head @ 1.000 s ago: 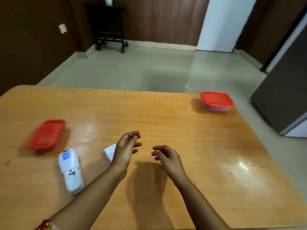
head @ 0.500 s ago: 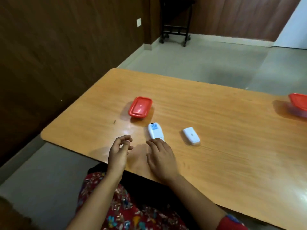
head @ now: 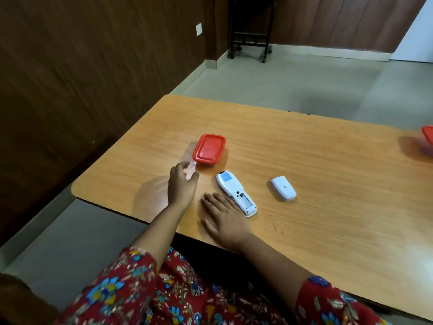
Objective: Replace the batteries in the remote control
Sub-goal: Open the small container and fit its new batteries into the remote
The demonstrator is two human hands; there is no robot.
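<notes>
The white remote control (head: 235,193) lies face down on the wooden table (head: 304,160), its battery compartment uncovered and no battery visible in it. Its white battery cover (head: 283,188) lies to the right, apart from it. My right hand (head: 223,220) rests flat on the table, fingers spread, touching the remote's left side. My left hand (head: 181,184) hovers with fingers apart and blurred, just in front of a small container with a red lid (head: 209,150). Neither hand holds anything.
A second red-lidded container (head: 428,135) shows at the right edge of the table. The table's left corner and near edge lie close to my hands. A dark wood wall stands to the left, and a black wheeled stand (head: 250,26) is on the floor beyond.
The view has swung left and down. My left hand has moved forward to the near red-lidded container. My right hand has flattened on the table beside the remote.
</notes>
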